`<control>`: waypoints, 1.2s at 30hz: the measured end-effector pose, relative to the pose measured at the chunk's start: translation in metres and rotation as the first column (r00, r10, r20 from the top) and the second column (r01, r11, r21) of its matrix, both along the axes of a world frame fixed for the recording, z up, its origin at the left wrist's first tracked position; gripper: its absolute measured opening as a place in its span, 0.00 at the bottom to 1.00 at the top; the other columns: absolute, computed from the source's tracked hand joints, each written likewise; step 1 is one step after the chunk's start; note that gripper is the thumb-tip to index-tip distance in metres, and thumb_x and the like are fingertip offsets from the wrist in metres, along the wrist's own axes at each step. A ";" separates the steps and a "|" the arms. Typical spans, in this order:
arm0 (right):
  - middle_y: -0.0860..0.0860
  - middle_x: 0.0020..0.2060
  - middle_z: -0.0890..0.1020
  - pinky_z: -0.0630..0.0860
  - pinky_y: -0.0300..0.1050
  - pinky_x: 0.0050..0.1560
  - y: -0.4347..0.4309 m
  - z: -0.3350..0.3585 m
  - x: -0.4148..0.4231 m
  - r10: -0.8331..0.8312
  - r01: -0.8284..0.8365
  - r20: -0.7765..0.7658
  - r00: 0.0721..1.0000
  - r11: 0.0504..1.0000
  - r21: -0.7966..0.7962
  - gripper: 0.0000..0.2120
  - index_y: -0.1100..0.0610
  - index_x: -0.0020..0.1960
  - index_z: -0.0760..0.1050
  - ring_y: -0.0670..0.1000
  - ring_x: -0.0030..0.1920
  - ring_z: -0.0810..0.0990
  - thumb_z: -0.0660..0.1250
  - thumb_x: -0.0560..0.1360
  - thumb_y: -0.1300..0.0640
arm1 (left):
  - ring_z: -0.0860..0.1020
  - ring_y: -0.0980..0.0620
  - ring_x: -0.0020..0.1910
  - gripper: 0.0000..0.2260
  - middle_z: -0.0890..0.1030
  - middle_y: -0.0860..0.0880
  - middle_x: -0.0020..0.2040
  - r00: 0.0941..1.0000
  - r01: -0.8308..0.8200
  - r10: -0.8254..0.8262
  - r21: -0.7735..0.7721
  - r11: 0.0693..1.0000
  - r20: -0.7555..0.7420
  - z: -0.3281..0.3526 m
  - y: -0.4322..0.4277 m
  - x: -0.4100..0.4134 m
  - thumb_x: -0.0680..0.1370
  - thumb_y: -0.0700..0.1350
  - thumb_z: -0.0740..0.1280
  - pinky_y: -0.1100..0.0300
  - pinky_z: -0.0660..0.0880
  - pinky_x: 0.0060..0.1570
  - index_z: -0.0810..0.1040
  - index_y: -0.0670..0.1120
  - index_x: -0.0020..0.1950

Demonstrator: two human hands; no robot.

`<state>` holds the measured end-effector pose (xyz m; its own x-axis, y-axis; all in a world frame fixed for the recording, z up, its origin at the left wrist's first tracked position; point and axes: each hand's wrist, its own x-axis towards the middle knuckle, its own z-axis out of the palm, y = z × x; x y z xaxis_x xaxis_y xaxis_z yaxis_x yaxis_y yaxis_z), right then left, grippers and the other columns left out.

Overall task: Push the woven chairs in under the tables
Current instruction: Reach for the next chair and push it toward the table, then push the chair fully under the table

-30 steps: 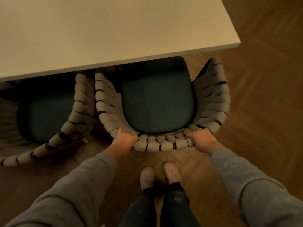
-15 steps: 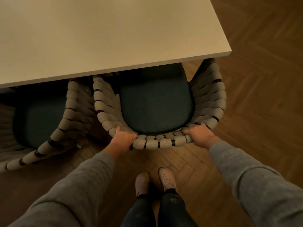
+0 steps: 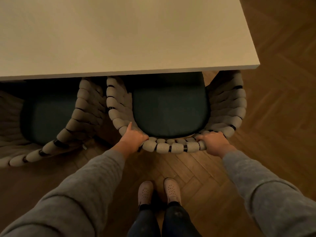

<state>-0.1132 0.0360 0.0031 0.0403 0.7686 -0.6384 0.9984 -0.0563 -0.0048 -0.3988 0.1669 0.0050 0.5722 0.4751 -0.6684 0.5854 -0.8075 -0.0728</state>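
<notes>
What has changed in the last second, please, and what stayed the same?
The chair slid a little further under the table; less of its cushion shows. The left hand has stretched its forefinger along the rim. The right hand still grips the back. The second chair stayed put.

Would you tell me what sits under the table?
The front parts of the right chair and the left chair reach under the table. Their front edges and legs are covered by it.

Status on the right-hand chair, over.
Left hand and right hand grip the woven chair by its back rim. Seat cushion partly under the table. Neighbouring chair close beside it; contact unclear.
</notes>
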 end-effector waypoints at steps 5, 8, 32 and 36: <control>0.49 0.58 0.76 0.70 0.51 0.57 -0.002 -0.003 -0.016 -0.001 0.001 -0.007 1.000 1.000 -0.026 0.18 0.45 0.63 0.72 0.53 0.59 0.75 0.63 0.75 0.57 | 0.70 0.47 0.69 0.22 0.74 0.50 0.67 0.999 0.008 -0.007 0.025 1.000 -0.042 0.001 -0.006 -0.011 0.77 0.43 0.66 0.33 0.41 0.72 0.68 0.53 0.71; 0.49 0.59 0.76 0.70 0.52 0.60 -0.002 -0.007 -0.020 0.002 -0.002 0.008 1.000 1.000 -0.029 0.19 0.44 0.64 0.71 0.53 0.61 0.74 0.64 0.75 0.56 | 0.68 0.46 0.70 0.24 0.73 0.49 0.68 0.998 0.022 -0.020 0.038 0.999 -0.055 0.001 -0.007 -0.015 0.77 0.43 0.66 0.32 0.41 0.72 0.66 0.54 0.72; 0.54 0.78 0.53 0.50 0.56 0.76 0.131 0.047 -0.375 0.142 -0.070 -0.226 0.964 0.951 0.301 0.44 0.47 0.79 0.48 0.56 0.78 0.52 0.69 0.73 0.39 | 0.45 0.43 0.78 0.37 0.51 0.43 0.79 0.895 -0.426 0.378 0.203 0.882 0.235 0.055 0.022 -0.350 0.76 0.57 0.67 0.36 0.41 0.73 0.50 0.54 0.79; 0.54 0.78 0.53 0.48 0.56 0.77 0.145 0.042 -0.471 0.216 -0.140 -0.199 0.956 0.931 0.336 0.43 0.48 0.79 0.50 0.56 0.78 0.51 0.70 0.73 0.40 | 0.45 0.43 0.78 0.39 0.51 0.44 0.79 0.875 -0.473 0.442 0.153 0.868 0.200 0.065 0.035 -0.446 0.75 0.58 0.68 0.35 0.42 0.73 0.50 0.55 0.79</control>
<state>-0.5841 0.1812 0.0452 -0.2344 0.9118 -0.3371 0.9609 0.1648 -0.2224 -0.8453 0.2018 0.0699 0.3468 0.8175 -0.4598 0.9017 -0.4255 -0.0765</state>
